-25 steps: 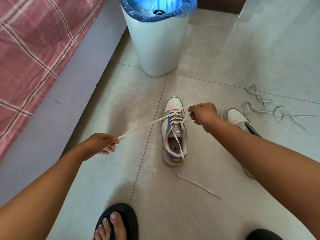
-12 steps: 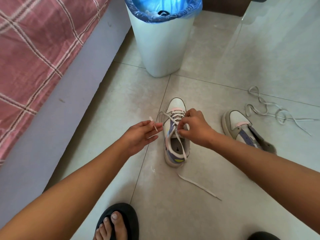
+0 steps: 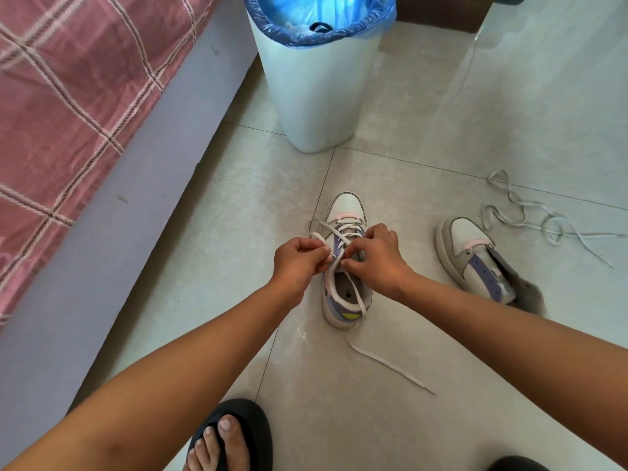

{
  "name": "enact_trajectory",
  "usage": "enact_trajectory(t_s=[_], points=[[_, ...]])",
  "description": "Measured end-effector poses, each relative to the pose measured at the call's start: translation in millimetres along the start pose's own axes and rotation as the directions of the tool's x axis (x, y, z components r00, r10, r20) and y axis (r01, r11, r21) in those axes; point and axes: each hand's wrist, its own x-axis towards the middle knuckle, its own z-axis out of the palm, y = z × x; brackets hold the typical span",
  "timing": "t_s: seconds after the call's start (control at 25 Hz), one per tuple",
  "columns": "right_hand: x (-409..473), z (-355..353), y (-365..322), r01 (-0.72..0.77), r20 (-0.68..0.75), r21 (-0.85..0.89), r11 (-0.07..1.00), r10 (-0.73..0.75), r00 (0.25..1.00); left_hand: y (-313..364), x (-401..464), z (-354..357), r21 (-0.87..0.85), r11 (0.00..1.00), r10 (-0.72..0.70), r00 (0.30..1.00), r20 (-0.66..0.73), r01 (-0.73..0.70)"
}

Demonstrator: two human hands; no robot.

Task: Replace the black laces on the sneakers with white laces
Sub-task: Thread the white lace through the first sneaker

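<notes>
Both hands meet over the sneaker (image 3: pixel 343 283): left hand (image 3: pixel 299 260) pinches the white lace (image 3: pixel 334 266); right hand (image 3: pixel 377 258), fingers curled, apparently grips the tongue area.

white low-top sneaker with lilac side panel (image 3: pixel 343 212) has a pale pink strip at the toe, a yellow mark by the heel, a grey insole. flat white lace (image 3: pixel 390 365) runs through it and trails over the floor. second white-and-grey sneaker with lilac eyelet strip (image 3: pixel 472 256) has pink trim too and a dark grey heel lining. loose off-white lace in loops (image 3: pixel 523 215) lies on glossy pale beige floor tiles (image 3: pixel 441 385) with thin dark grout lines. white plastic bin (image 3: pixel 316 96) with translucent blue liner bag (image 3: pixel 326 15). pink-red bedsheet with white check lines (image 3: pixel 68 96) over a lavender-grey bed side (image 3: pixel 102 266). black rubber slipper (image 3: pixel 251 430).
</notes>
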Motion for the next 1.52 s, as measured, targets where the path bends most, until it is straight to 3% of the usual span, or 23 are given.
enact_trajectory(t_s=[0.16,0.44,0.52,0.6,0.68,0.76,0.84,0.92,0.96,1.04,1.08,1.16,1.2,1.24,1.32,1.4,1.44,1.52], points=[[0,2,0,-0.012,-0.008,0.019,1.000,0.012,1.000,-5,0,1,0.118,0.991,0.057,0.998,-0.006,-0.056],[2,3,1,-0.062,0.009,0.145,0.987,0.062,0.998,-13,0,-4,0.352,0.891,0.243,0.956,0.161,-0.286],[2,3,-1,-0.034,0.024,0.075,0.997,0.032,0.999,-19,-4,-9,0.464,0.797,0.308,0.921,0.240,-0.387],[-3,1,-5,0.006,0.041,-0.011,1.000,-0.006,0.999,-28,-5,-11,0.654,0.605,0.307,0.890,0.336,-0.455],[-12,-2,-7,0.073,0.062,-0.142,0.987,-0.065,0.996,-33,-6,-9,0.786,0.478,0.252,0.918,0.305,-0.393],[-31,-13,-4,0.191,0.112,-0.311,0.931,-0.163,0.980,-34,-6,-5,0.774,0.563,0.204,0.956,0.212,-0.291],[-55,-28,8,0.431,0.144,-0.500,0.751,-0.419,0.897,-36,-9,0,0.753,0.603,0.194,0.964,0.182,-0.263],[-86,-44,26,0.576,0.274,-0.563,0.593,-0.524,0.807,-37,-12,2,0.755,0.607,0.205,0.967,0.151,-0.246],[-107,-47,38,0.642,0.381,-0.565,0.519,-0.526,0.760,-38,-14,3,0.751,0.616,0.213,0.968,0.132,-0.238],[-148,-39,63,0.690,0.600,-0.558,0.461,-0.350,0.720,-40,-16,5,0.733,0.641,0.228,0.968,0.101,-0.227],[-161,-31,77,0.696,0.665,-0.534,0.481,-0.269,0.696,-40,-17,6,0.729,0.646,0.233,0.968,0.091,-0.224],[-164,-20,85,0.711,0.690,-0.522,0.472,-0.257,0.677,-40,-17,8,0.734,0.641,0.238,0.967,0.087,-0.224],[-153,-20,76,0.722,0.681,-0.507,0.470,-0.296,0.670,-40,-17,8,0.739,0.635,0.241,0.967,0.087,-0.225],[-135,-22,63,0.658,0.586,-0.494,0.568,-0.341,0.735,-41,-16,7,0.745,0.628,0.242,0.966,0.088,-0.225],[-95,-21,38,0.452,0.284,-0.474,0.756,-0.354,0.891,-40,-16,7,0.745,0.631,0.236,0.968,0.080,-0.216],[-62,-17,16,0.318,0.008,-0.363,0.876,-0.338,0.941,-40,-16,7,0.738,0.643,0.228,0.971,0.072,-0.206],[-51,-15,6,0.289,-0.041,-0.345,0.893,-0.322,0.946,-41,-17,8,0.737,0.644,0.223,0.972,0.072,-0.202],[-38,-10,-3,0.239,0.017,-0.403,0.883,-0.254,0.967,-40,-19,7,0.733,0.649,0.217,0.973,0.080,-0.205]])
